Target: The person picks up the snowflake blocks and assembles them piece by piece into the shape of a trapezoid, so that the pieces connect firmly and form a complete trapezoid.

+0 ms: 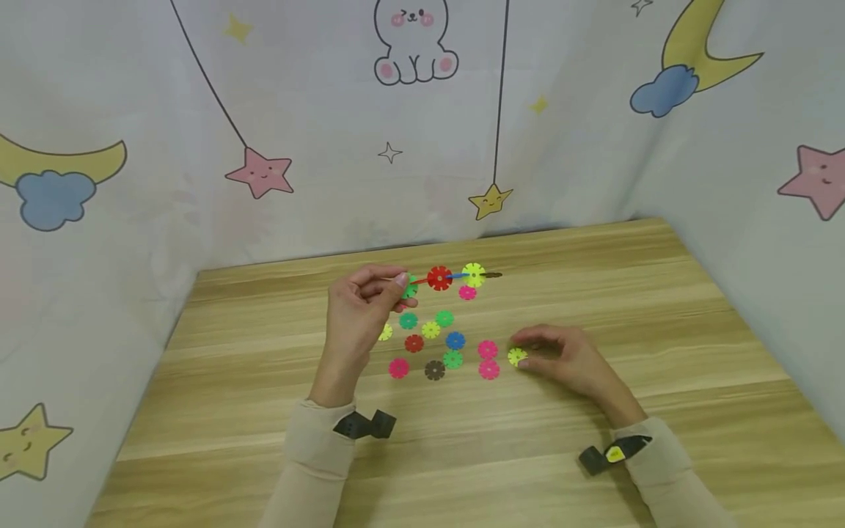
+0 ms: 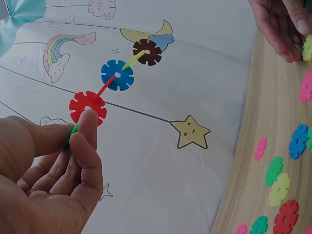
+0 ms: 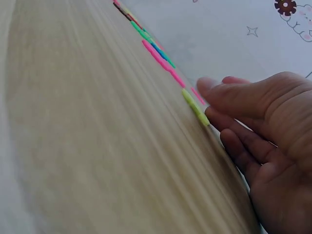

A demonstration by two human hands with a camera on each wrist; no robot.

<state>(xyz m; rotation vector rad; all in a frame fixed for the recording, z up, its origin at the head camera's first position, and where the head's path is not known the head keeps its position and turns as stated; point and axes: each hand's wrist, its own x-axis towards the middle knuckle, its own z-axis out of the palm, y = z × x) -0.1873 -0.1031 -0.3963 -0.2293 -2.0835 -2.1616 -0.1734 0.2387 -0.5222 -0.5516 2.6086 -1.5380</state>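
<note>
My left hand is raised over the table and pinches a green notched disc between thumb and forefinger. That disc ends a chain of slotted-together discs: a red disc, another red one edge-on, a blue disc, a yellow disc and a brown disc. The chain stretches rightward, clear of the tabletop. My right hand is low at the table's right, its thumb and fingers parted around a loose yellow disc. This disc lies flat on the wood; firm contact is not visible.
Several loose discs lie mid-table, among them a pink disc, a brown disc, a blue disc and a red disc. The wooden table is bordered behind and at the sides by a printed white curtain.
</note>
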